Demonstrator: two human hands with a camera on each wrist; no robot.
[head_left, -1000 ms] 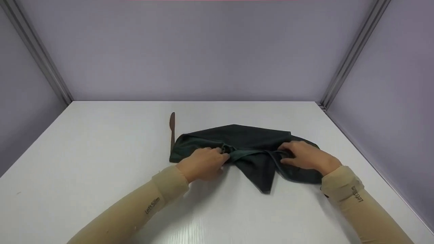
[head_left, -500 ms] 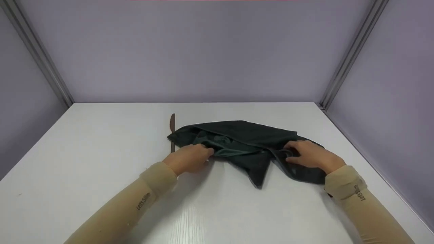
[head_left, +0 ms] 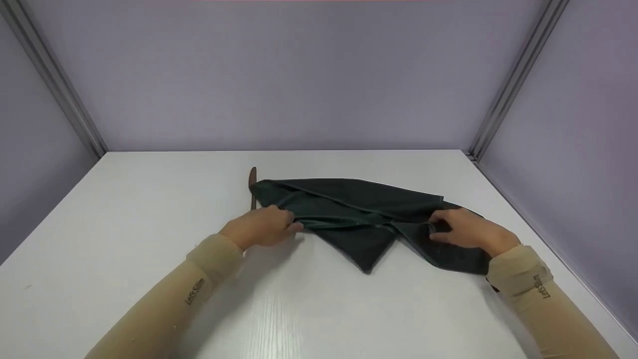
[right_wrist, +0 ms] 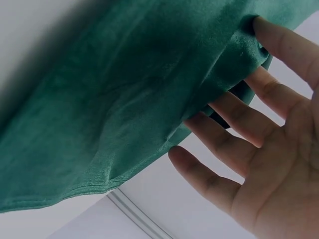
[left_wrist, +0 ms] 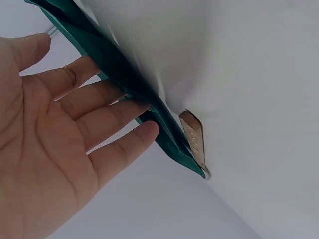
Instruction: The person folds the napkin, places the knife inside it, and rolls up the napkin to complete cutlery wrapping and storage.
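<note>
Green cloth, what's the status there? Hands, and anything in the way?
Left hand and right hand on green cloth, fingers straight, opposite ends. Cloth rumpled on white table. Brown knife partly under cloth's left edge.

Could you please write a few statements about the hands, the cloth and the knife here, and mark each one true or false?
1. The dark green cloth lies on the white table. True.
2. The left hand holds the brown knife up off the table. False: the knife lies on the table, its near part hidden behind the cloth and the hand, and the left hand's fingers touch the cloth's edge.
3. The right hand rests on the right part of the cloth. True.
4. The cloth is rolled into a tight tube. False: it lies loosely folded, with a corner pointing toward the person.
</note>
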